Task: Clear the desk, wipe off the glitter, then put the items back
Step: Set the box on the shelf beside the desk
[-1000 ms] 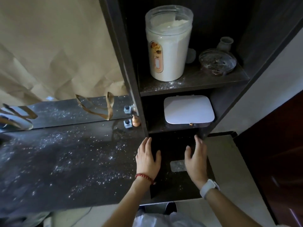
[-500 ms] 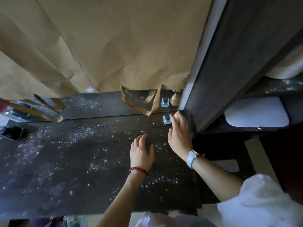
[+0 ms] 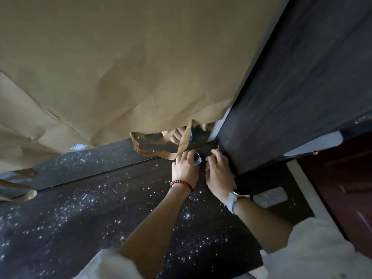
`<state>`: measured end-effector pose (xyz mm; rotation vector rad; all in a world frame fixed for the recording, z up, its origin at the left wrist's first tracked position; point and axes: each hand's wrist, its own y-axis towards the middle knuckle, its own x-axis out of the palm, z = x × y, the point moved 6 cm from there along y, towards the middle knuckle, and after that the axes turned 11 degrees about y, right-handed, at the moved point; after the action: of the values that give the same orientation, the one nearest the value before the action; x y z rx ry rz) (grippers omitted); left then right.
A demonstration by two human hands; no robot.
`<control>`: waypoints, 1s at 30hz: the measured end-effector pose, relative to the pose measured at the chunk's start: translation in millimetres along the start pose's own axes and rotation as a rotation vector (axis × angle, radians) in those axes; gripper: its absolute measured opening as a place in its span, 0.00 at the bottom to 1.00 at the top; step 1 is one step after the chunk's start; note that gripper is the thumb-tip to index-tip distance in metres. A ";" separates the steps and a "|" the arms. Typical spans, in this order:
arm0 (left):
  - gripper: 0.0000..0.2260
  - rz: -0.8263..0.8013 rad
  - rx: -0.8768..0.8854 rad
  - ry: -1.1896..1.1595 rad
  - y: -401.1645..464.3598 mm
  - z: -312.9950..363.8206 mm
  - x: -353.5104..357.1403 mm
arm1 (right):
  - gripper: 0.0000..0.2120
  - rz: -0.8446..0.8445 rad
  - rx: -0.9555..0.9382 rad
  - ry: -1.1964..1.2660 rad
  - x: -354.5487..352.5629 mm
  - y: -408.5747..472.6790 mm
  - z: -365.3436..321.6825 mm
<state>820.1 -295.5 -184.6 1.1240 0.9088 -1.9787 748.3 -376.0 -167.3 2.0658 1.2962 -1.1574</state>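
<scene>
The dark desk top [image 3: 96,214] is strewn with silver glitter. At its back right corner my left hand [image 3: 184,168], with a red bead bracelet, curls its fingers over a small square glass bottle [image 3: 197,159]. Just to the right, my right hand [image 3: 219,171], with a white watch on the wrist, has its fingers curled round a small gold ornament [image 3: 218,146] against the cabinet side. Only the ornament's tip shows above my fingertips.
Crumpled brown paper [image 3: 130,67] covers the mirror behind the desk, with torn strips [image 3: 161,152] hanging near my hands. A tall dark cabinet panel [image 3: 302,81] rises on the right, with a white box [image 3: 314,143] on its shelf. A dark red door [image 3: 346,188] stands far right.
Both hands left the low shelf and moved up-left to the desk's back corner. My left hand closed over the small bottle and my right hand shifted onto the gold ornament.
</scene>
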 end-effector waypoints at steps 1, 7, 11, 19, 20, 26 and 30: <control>0.20 0.013 0.003 -0.004 2.1 -0.6 -0.3 | 0.13 0.006 -0.002 0.039 -2.7 -6.3 -0.5; 0.15 0.138 -0.010 -0.241 -32.2 3.2 -10.4 | 0.10 -0.057 -0.042 0.321 -18.7 -58.3 7.6; 0.16 0.206 -0.023 -0.394 -80.3 24.3 -9.8 | 0.13 -0.006 -0.016 0.413 -41.7 -95.1 30.0; 0.18 0.166 0.270 -0.444 -125.6 137.0 7.3 | 0.22 0.245 0.223 0.680 -123.1 -125.1 107.4; 0.16 0.193 0.264 -0.454 -123.5 148.1 8.5 | 0.23 0.246 0.246 0.708 -130.2 -125.0 116.2; 0.17 0.343 0.090 -0.459 -100.6 199.1 12.2 | 0.19 0.295 0.306 0.821 -162.3 -116.6 156.3; 0.17 0.480 -0.035 -0.426 -81.6 206.6 14.4 | 0.14 0.284 0.269 0.822 -170.1 -111.6 169.7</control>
<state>661.1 -425.5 -98.7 0.7636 0.4001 -1.6946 542.7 -534.0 -112.9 2.9740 1.1235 -0.3530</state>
